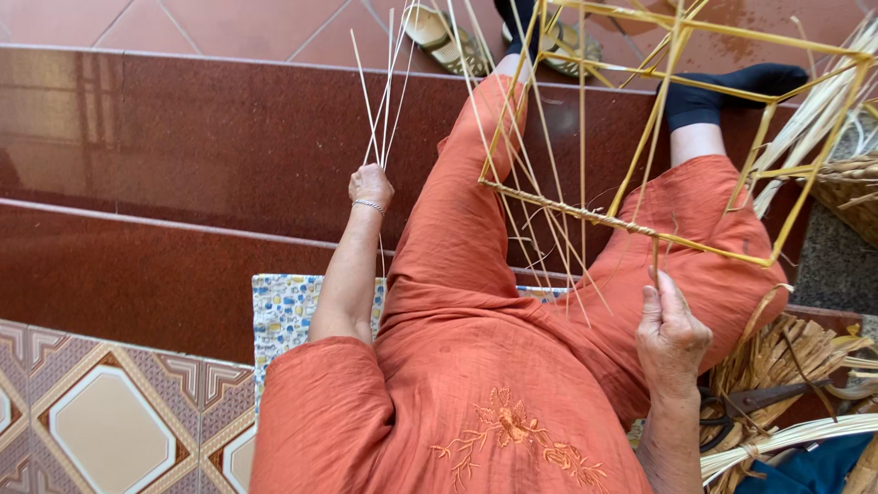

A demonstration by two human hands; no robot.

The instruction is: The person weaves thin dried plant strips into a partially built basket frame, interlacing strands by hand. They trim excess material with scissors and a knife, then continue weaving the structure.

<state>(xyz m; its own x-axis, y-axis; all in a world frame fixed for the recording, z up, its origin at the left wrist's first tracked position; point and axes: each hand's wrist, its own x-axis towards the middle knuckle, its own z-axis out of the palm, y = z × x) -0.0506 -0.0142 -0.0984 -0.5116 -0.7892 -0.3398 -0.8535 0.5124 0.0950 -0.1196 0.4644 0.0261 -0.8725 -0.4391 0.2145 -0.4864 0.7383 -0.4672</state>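
right hand (672,334) pinched a strip on the yellow cane frame (677,137); left hand (370,186) fisted around thin pale reeds (384,91).

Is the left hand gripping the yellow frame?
No: the left hand is closed on a bundle of thin pale strips, apart from the yellow frame, which the right hand touches.

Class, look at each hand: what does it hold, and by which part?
The left hand is closed around a bundle of thin pale reeds at their lower end. The right hand pinches a thin strip hanging from the yellow cane frame, at its lower end.
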